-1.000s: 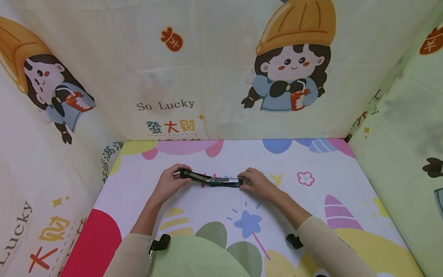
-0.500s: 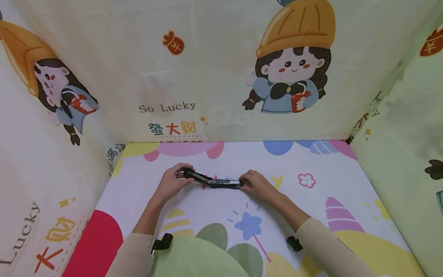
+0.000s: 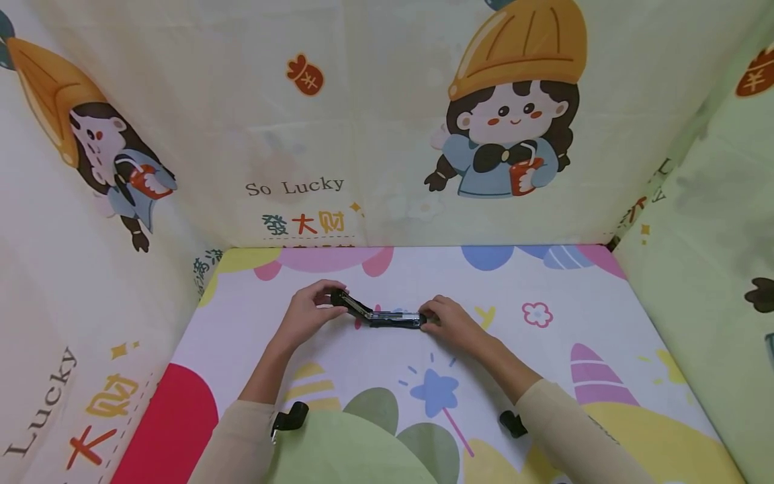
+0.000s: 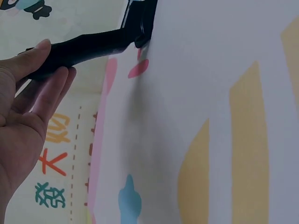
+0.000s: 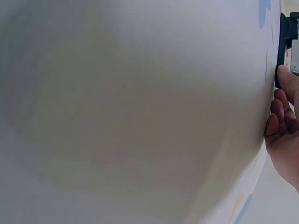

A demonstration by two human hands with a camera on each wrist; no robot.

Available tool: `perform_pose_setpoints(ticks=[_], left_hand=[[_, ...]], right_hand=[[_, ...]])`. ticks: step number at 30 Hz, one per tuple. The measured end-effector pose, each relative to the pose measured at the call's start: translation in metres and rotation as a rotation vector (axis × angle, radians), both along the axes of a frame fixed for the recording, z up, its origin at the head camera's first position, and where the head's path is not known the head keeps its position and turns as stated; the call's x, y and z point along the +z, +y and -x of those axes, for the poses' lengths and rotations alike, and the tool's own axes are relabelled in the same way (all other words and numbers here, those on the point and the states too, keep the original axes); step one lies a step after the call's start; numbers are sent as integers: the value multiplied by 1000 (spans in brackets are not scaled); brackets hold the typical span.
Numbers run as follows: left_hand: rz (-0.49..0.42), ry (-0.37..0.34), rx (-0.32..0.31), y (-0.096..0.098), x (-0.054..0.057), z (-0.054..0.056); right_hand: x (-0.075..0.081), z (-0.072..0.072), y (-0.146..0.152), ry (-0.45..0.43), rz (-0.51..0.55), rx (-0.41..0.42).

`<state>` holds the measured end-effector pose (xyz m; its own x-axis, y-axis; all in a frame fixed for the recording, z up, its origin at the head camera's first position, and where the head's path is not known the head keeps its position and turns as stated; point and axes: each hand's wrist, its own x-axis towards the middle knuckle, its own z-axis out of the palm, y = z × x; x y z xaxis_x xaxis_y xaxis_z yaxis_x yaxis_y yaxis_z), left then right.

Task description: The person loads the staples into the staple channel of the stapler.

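Note:
A black stapler [image 3: 396, 319], swung wide at its hinge, lies between both hands in the head view, its metal magazine showing. My left hand [image 3: 308, 308] pinches the end of the raised top arm, which slopes up to the left from the hinge. In the left wrist view the thumb and fingers of that hand [image 4: 28, 88] grip the dark arm of the stapler [image 4: 93, 46]. At the other end, my right hand [image 3: 450, 323] holds the tip of the base low at the table. The right wrist view has the right thumb [image 5: 287, 77] against the stapler's base [image 5: 281, 51].
The table [image 3: 496, 376] wears a white cloth printed with coloured shapes. Patterned fabric walls [image 3: 387, 134] enclose it at the back and on both sides. Black wrist devices [image 3: 290, 417] sit at the cuffs of the beige sleeves [image 3: 236, 444].
My left hand has moved right and slightly up, lifting the stapler's top arm to a steeper angle. The right hand and the base stay nearly in place; the head view has shifted slightly.

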<state>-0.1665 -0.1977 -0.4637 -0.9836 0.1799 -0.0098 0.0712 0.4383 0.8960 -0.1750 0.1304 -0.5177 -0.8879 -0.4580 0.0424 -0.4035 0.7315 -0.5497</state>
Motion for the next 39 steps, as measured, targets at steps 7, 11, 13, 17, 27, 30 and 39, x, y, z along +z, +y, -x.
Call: perform_pose_setpoints(ticks=[7, 11, 13, 17, 27, 30, 39], left_hand=[[12, 22, -22, 11, 6, 2], [12, 27, -30, 16, 8, 5], [10, 26, -35, 19, 8, 6], [27, 28, -51, 25, 9, 9], [96, 31, -106, 45, 13, 12], [111, 59, -115, 53, 16, 11], [205, 146, -183, 76, 15, 14]], right_hand=[[1, 1, -1, -26, 9, -1], [1, 2, 0, -30, 17, 3], [2, 3, 0, -38, 25, 3], [3, 2, -1, -53, 27, -4], [1, 3, 2, -51, 41, -2], [0, 4, 2, -60, 45, -5], [-1, 5, 0, -55, 35, -5]])
